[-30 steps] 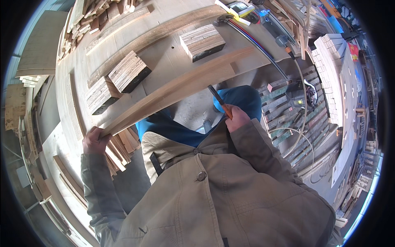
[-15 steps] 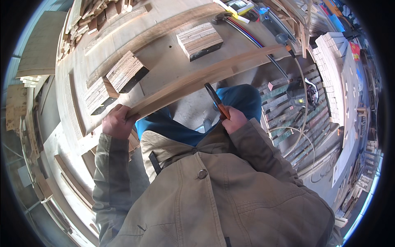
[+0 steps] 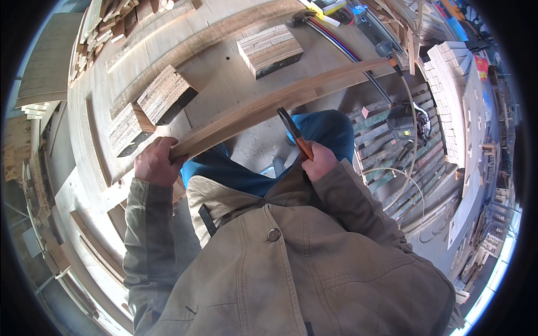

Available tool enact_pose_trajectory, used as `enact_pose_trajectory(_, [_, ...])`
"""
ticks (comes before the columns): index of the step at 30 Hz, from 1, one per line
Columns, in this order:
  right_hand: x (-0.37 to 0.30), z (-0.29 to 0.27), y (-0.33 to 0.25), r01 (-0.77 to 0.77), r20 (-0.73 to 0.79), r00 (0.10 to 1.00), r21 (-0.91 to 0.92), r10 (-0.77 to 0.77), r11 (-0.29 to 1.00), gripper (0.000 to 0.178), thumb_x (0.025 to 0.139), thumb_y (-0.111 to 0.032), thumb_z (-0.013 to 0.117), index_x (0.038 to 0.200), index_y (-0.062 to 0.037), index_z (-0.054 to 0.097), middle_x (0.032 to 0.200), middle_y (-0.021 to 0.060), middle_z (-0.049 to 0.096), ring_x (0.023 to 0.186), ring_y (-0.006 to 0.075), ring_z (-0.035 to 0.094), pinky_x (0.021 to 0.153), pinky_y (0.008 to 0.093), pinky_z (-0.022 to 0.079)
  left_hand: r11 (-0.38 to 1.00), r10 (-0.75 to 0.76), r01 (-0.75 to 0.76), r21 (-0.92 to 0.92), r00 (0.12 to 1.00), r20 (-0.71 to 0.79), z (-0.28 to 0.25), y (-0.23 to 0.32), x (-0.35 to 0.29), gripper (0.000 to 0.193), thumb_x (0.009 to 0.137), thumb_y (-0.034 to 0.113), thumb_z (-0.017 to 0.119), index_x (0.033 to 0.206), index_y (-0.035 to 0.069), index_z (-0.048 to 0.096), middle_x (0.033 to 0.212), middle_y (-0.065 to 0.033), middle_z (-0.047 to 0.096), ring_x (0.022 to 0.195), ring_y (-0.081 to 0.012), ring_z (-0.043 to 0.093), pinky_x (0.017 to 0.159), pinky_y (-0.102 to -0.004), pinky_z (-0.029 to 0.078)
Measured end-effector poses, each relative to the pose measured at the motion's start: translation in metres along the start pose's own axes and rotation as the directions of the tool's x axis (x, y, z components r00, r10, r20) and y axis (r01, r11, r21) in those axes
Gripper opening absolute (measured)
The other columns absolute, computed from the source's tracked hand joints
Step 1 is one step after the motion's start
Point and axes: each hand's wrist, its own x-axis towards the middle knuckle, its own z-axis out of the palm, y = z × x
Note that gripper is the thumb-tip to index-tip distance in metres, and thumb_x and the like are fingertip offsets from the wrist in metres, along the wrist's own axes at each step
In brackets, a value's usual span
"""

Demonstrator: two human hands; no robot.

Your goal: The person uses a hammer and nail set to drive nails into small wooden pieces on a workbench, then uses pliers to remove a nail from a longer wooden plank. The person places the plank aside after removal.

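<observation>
A long wood strip and a tool with an orange handle

I am holding a long, thin wood strip (image 3: 269, 106) by its near end. It is light brown with a darker edge, and it is looking a little bent in this view. It is stretching from down on my left up and away to my right, out over the workbench and past my blue knee. I am also gripping a small tool (image 3: 295, 134) with an orange handle and a dark, flat tip. The tool is pointing up and a bit left. Its dark tip is reaching up to the lower edge of the strip, near the middle, and seems to be touching it.
</observation>
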Motion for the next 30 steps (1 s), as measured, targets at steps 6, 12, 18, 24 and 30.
enact_pose_trajectory(6, [-0.008,-0.003,-0.004,0.009,-0.014,1.000,0.010,-0.009,1.000,0.038,0.081,-0.003,0.061,0.118,-0.0003,0.068,0.093,0.0142,0.071,0.091,0.0316,0.070,0.086,0.0385,0.054,0.999,0.033,-0.035,0.036,0.998,0.063,-0.001,-0.002,-0.003,0.028,0.080,0.023,0.087,0.095,0.008,0.068,0.089,-0.0111,0.066,0.084,-0.0358,0.069,0.070,-0.0500,0.055])
enact_pose_trajectory(12, [-0.014,-0.007,-0.004,0.004,-0.024,1.000,-0.051,-0.005,0.999,0.039,0.085,-0.009,0.061,0.122,-0.0010,0.068,0.103,0.0205,0.072,0.101,0.0414,0.068,0.090,0.0477,0.054,0.998,0.028,-0.031,0.055,0.998,0.050,-0.001,0.001,-0.004,0.028,0.080,0.023,0.087,0.089,0.007,0.066,0.086,-0.0109,0.064,0.081,-0.0357,0.068,0.068,-0.0504,0.054])
enact_pose_trajectory(18, [-0.009,-0.008,-0.008,0.026,-0.024,0.999,-0.124,-0.029,0.992,0.038,0.086,-0.010,0.062,0.122,-0.0005,0.067,0.110,0.0233,0.071,0.106,0.0434,0.067,0.093,0.0495,0.053,0.998,0.042,-0.044,0.052,0.998,0.045,-0.001,0.000,-0.003,0.029,0.079,0.023,0.087,0.088,0.007,0.065,0.085,-0.0107,0.064,0.081,-0.0359,0.068,0.068,-0.0501,0.054])
enact_pose_trajectory(24, [-0.002,-0.008,-0.021,0.022,-0.023,0.999,-0.186,-0.026,0.982,0.035,0.087,-0.010,0.063,0.121,0.0000,0.067,0.113,0.0251,0.070,0.109,0.0442,0.066,0.095,0.0507,0.052,0.997,0.050,-0.052,0.061,0.998,0.027,0.001,0.000,-0.005,0.030,0.078,0.022,0.088,0.089,0.008,0.064,0.085,-0.0106,0.064,0.082,-0.0357,0.068,0.068,-0.0496,0.054])
enact_pose_trajectory(30, [-0.001,-0.007,-0.030,-0.013,-0.029,1.000,-0.221,0.007,0.975,0.035,0.088,-0.010,0.064,0.121,-0.0001,0.067,0.114,0.0245,0.070,0.110,0.0437,0.066,0.096,0.0501,0.053,0.996,0.055,-0.057,0.065,0.998,0.023,0.001,0.000,-0.004,0.030,0.077,0.021,0.088,0.089,0.007,0.064,0.085,-0.0103,0.063,0.082,-0.0353,0.068,0.068,-0.0494,0.054])
